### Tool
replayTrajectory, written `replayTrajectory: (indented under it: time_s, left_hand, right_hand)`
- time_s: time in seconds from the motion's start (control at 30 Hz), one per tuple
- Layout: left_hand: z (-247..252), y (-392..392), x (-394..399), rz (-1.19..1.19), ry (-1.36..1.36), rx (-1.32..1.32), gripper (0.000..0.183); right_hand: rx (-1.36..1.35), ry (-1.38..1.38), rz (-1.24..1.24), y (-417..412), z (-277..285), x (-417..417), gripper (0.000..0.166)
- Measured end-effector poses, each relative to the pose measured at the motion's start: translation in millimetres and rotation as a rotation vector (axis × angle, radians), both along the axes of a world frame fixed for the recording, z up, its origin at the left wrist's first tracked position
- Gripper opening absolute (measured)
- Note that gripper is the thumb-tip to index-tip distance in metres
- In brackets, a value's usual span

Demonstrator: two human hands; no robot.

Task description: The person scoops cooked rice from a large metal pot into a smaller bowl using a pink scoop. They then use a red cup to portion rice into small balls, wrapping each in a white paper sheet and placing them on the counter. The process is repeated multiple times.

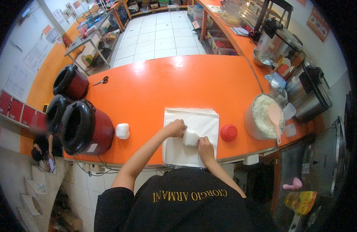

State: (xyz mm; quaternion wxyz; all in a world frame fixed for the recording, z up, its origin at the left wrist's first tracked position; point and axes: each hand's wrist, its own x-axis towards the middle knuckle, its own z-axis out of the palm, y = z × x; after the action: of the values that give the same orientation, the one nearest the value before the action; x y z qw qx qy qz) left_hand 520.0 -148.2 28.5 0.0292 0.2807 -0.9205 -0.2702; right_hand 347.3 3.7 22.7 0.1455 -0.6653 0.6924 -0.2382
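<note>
A rounded bundle wrapped in white paper [191, 139] rests on a stack of white paper sheets [178, 155]. My left hand [176, 128] grips paper at the bundle's upper left side. On its right side, the fingers of my right hand [206, 148] press against the wrapping. What the paper encloses is hidden. To the right of the stack sits a small red bowl [229, 132], apparently upside down. Farther right stands a pot of cooked white rice [261, 116] with a pink rice paddle [274, 114] lying on top. Another white wrapped bundle [122, 131] sits alone to the left.
Several dark red containers with black rims [88, 127] line the left end of the orange table [172, 81]. Scissors [101, 81] lie near the far left edge. Metal cookers [309, 90] stand at the right. A person [43, 148] is at the far left, holding a phone.
</note>
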Motion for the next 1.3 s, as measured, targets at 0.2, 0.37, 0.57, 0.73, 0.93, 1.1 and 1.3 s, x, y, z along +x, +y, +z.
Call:
replayTrajectory:
  time_s: [0.2, 0.37, 0.57, 0.73, 0.93, 1.1, 1.3]
  left_hand:
    - [16, 25, 8, 0.089, 0.244, 0.677, 0.015]
    - [37, 56, 8, 0.171, 0.493, 0.909, 0.018]
    - [117, 73, 6, -0.029, 0.668, -0.230, 0.030]
    - [122, 92, 3, 0.121, 0.749, -0.596, 0.047]
    - [81, 152, -37, 0.565, 0.895, 0.045, 0.036]
    - [82, 152, -27, 0.521, 0.808, 0.102, 0.031]
    - [69, 129, 6, 0.845, 1.049, 0.725, 0.048]
  right_hand:
    - [-0.230, -0.054, -0.106, 26, -8, 11, 0.046]
    - [0.286, -1.195, -0.169, 17, 31, 6, 0.054]
    - [0.531, -1.794, 0.054, 5, 95, -12, 0.055]
    - [0.477, -2.272, 0.015, 8, 128, 12, 0.042]
    - [0.237, -2.032, -0.112, -3, 141, 26, 0.044]
    - [0.195, -1.697, -0.122, -14, 143, 28, 0.040]
    - [0.039, -1.051, -0.204, -24, 85, 45, 0.051]
